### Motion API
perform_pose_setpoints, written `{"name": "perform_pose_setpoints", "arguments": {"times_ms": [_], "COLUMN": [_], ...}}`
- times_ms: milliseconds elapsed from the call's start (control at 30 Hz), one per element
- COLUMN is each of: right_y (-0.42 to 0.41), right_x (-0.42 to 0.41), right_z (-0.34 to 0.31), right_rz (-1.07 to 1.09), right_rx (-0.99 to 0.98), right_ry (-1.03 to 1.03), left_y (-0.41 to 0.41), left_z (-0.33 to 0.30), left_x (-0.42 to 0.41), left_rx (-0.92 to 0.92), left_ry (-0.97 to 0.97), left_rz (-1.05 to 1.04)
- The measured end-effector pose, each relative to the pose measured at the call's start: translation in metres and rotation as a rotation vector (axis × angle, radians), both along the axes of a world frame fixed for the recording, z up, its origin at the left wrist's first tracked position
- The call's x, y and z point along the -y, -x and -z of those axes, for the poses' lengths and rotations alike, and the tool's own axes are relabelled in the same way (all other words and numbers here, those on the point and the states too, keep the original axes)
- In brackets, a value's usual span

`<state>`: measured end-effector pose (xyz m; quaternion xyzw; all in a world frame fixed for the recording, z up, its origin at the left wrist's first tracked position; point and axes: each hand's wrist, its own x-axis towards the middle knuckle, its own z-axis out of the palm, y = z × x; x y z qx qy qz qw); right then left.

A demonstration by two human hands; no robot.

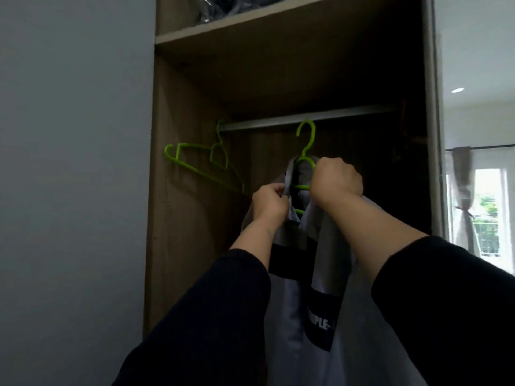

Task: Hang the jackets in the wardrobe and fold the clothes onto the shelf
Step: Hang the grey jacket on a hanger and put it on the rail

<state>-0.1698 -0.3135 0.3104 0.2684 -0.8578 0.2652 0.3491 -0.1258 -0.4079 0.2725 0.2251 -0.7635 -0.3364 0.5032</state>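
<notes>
Two black sleeves (pixel 223 316) reach up from the near edge toward an open wooden wardrobe (pixel 178 218). Between them hangs a pale grey jacket (pixel 295 344) with black bands, one of them carrying white lettering that is only partly readable. Its top is draped over a green hanger (pixel 306 140), whose hook is raised right up at the metal rail (pixel 306 118); whether the hook rests on the rail or only sits in front of it cannot be told. At the jacket's left edge, the left hand (pixel 269 203) pinches a fold of the grey cloth near the collar between thumb and fingers. Slightly higher and to the right, the right hand (pixel 335 179) is curled into a fist at the hanger's right shoulder, gripping the cloth there, and probably the hanger under it. Farther left on the same rail, close to the wardrobe's left wall, hang two empty green hangers (pixel 203 162), tilted. Above the rail is a shelf (pixel 250 23) holding a dark, shiny bundle (pixel 223 6) too blurred to identify. A plain grey wall (pixel 75 162) fills the left side, and at far right a bright window (pixel 487 213) with a tied grey curtain (pixel 464 201) shows past the wardrobe's edge.
</notes>
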Motion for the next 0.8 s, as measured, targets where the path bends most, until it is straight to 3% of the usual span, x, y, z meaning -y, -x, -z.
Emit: {"name": "perform_pose_setpoints", "arguments": {"times_ms": [200,333,400,467,600,800], "right_y": [0.025,0.035,0.039,0.045,0.058,0.072], "right_x": [0.028,0.045,0.055,0.065,0.082,0.097], "right_z": [-0.044,-0.073,-0.083,-0.087,-0.087,-0.064], "right_rz": [0.027,0.004,0.003,0.003,0.005,0.060], "right_rx": [-0.057,-0.050,-0.040,-0.040,-0.038,-0.007], "right_ry": [0.032,0.081,0.102,0.105,0.077,0.006], "left_y": [0.009,-0.016,-0.027,-0.033,-0.035,-0.032], "left_z": [-0.054,-0.085,-0.088,-0.084,-0.076,-0.072], "left_x": [0.054,0.091,0.108,0.125,0.147,0.148], "left_rx": [0.136,0.632,0.835,0.919,0.893,0.584], "left_ry": [0.309,0.736,0.765,0.709,0.594,0.552], "left_rz": [-0.098,-0.704,-0.910,-0.970,-0.946,-0.821]}}
